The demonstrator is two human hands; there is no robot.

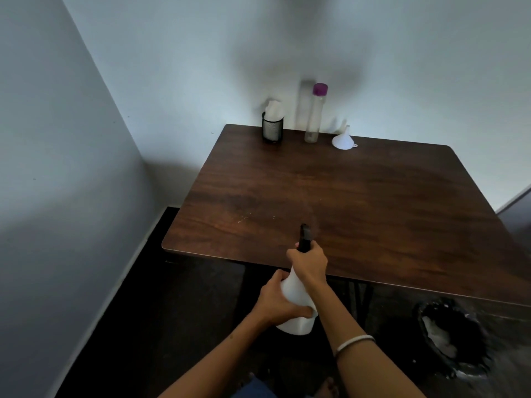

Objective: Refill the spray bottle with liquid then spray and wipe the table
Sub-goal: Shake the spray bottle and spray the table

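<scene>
A white spray bottle with a black spray head is held at the near edge of the dark wooden table, nozzle pointing over the tabletop. My left hand wraps the bottle's white body from the left. My right hand grips its neck and trigger. A few small wet specks lie on the wood ahead of the nozzle. At the back stand a clear bottle with a purple cap, a white funnel upside down, and a black mesh cup holding white tissues.
Walls close in on the left and behind the table. A black bin with white crumpled paper sits on the dark floor at lower right, beside the table's near edge.
</scene>
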